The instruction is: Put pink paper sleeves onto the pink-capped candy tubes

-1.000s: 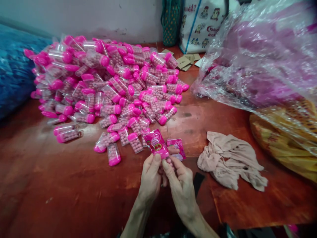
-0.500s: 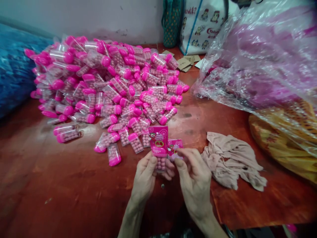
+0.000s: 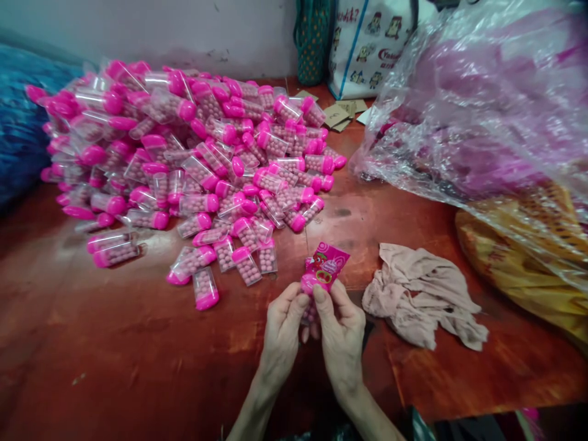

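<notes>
Both hands meet in front of me over one small clear candy container (image 3: 310, 314) with pink balls inside. My left hand (image 3: 282, 324) is closed around its left side, the thumb near the pink cap. A glossy pink printed wrapper (image 3: 331, 262) leans to the right above the cap. My right hand (image 3: 340, 334) pinches at the wrapper's lower end, its thumb against the cap. Fingers cover much of the container, and I cannot tell how far the wrapper goes over it. Behind lies a large heap of similar pink-capped candy containers (image 3: 211, 156).
A crumpled beige cloth (image 3: 425, 294) lies right of my hands. Clear plastic bagging (image 3: 459, 122) overhangs a yellow covered form (image 3: 519, 263) at right. Cardboard pieces (image 3: 339, 116), a white printed bag (image 3: 367, 49) and a green dotted bag (image 3: 312, 43) stand behind. Blue plastic (image 3: 27, 128) bulges at left.
My right hand has moved left to the container and closed in at its cap. The upright wrapper seen above the container earlier is no longer upright; a wrapper now tilts right there.
</notes>
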Available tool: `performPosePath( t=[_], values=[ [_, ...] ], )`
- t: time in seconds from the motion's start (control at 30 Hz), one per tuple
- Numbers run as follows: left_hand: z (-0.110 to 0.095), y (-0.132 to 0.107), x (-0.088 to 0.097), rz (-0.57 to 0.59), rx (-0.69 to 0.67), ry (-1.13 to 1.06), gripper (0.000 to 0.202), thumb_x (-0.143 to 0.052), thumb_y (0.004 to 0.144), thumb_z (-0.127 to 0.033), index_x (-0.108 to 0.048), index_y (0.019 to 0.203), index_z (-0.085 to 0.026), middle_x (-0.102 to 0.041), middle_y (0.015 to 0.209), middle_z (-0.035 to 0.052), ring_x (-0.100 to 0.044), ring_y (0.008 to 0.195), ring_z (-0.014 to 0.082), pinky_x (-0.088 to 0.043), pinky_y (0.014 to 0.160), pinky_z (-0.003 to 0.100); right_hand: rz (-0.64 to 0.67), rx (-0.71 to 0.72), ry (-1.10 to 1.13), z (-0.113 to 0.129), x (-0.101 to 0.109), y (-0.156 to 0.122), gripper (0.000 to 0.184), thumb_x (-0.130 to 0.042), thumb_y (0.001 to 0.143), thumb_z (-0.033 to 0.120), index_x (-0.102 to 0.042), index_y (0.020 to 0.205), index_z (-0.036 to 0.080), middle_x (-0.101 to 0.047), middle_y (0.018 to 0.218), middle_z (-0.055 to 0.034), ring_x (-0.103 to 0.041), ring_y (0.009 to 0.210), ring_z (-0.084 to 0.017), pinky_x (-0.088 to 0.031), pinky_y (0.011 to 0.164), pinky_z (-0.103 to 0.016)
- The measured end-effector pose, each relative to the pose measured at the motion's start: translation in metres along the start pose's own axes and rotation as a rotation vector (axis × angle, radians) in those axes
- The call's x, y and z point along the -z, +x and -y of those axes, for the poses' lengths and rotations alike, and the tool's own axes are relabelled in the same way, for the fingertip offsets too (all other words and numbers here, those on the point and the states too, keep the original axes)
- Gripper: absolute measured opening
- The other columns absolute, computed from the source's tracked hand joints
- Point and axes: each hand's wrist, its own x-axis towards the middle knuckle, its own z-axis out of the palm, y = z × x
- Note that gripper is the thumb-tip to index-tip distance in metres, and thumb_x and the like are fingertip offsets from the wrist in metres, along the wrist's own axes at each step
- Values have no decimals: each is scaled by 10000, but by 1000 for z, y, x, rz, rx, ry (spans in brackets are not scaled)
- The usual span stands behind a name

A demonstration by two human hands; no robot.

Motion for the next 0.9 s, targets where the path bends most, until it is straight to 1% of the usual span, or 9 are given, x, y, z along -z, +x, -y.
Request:
performPosePath(
  t=[0.1, 0.17, 0.23, 0.37, 0.47, 0.6, 0.7, 0.77, 0.9],
  values=[
    [-4, 2, 2, 28, 2, 96, 213, -501, 808, -349, -550, 793, -142, -483, 538, -31, -441, 400, 65, -296, 359, 172, 82, -60, 153, 4, 4, 8, 247, -546, 796, 394, -598, 900, 176, -593, 664, 5, -466, 402, -64, -397, 346, -176],
    [-8, 2, 4, 73, 4, 158, 196, -526, 793, -336, -563, 828, -146, -500, 535, -29, -439, 406, 68, -301, 376, 178, 116, -85, 226, 8, 8, 14, 253, -602, 749, 399, -607, 851, 167, -611, 634, 0, -511, 417, -84, -425, 355, -184],
    [-11, 0, 6, 120, 17, 220, 186, -553, 775, -317, -577, 844, -146, -507, 518, -28, -440, 423, 74, -314, 400, 182, 121, -113, 244, 12, 10, 19, 232, -662, 695, 375, -619, 770, 160, -635, 627, -14, -567, 473, -116, -459, 380, -197],
    [-15, -2, 6, 168, 39, 267, 122, -571, 760, -262, -588, 783, -143, -500, 527, -27, -446, 470, 81, -333, 447, 190, 114, -188, 244, 14, 12, 19, 211, -689, 670, 344, -626, 700, 145, -656, 595, -22, -587, 454, -135, -472, 358, -213],
    [-15, -3, 6, 169, 35, 247, 100, -580, 750, -247, -575, 756, -148, -478, 548, -33, -445, 480, 79, -343, 464, 195, 121, -189, 187, 13, 11, 16, 208, -692, 667, 336, -627, 707, 143, -655, 572, -11, -586, 434, -138, -468, 334, -213],
    [-10, -2, 5, 129, 50, 200, 117, -591, 740, -254, -546, 722, -147, -466, 548, -36, -445, 457, 71, -340, 440, 186, 66, -121, 39, 14, 8, 11, 193, -689, 674, 314, -617, 734, 145, -650, 574, 2, -578, 437, -124, -461, 351, -193],
    [-9, -1, 3, 90, 63, 182, 139, -583, 748, -272, -543, 713, -144, -458, 498, -43, -415, 410, 60, -302, 393, 174, 66, -139, 32, 14, 10, 12, 193, -688, 674, 311, -618, 742, 144, -651, 574, 0, -574, 429, -124, -458, 358, -198],
    [-10, 0, 3, 115, 81, 186, 140, -590, 745, -274, -559, 730, -138, -485, 511, -32, -424, 410, 60, -295, 384, 171, 81, -172, 120, 15, 14, 15, 197, -697, 662, 312, -628, 734, 142, -658, 591, -9, -585, 453, -130, -480, 395, -214],
    [-14, 0, 5, 255, 135, 127, 182, -600, 738, -263, -591, 858, -127, -595, 660, 32, -481, 471, 80, -349, 416, 182, 69, -191, 281, 15, 25, 25, 175, -718, 642, 276, -657, 738, 144, -674, 664, -15, -605, 574, -124, -510, 561, -234]
  ],
)
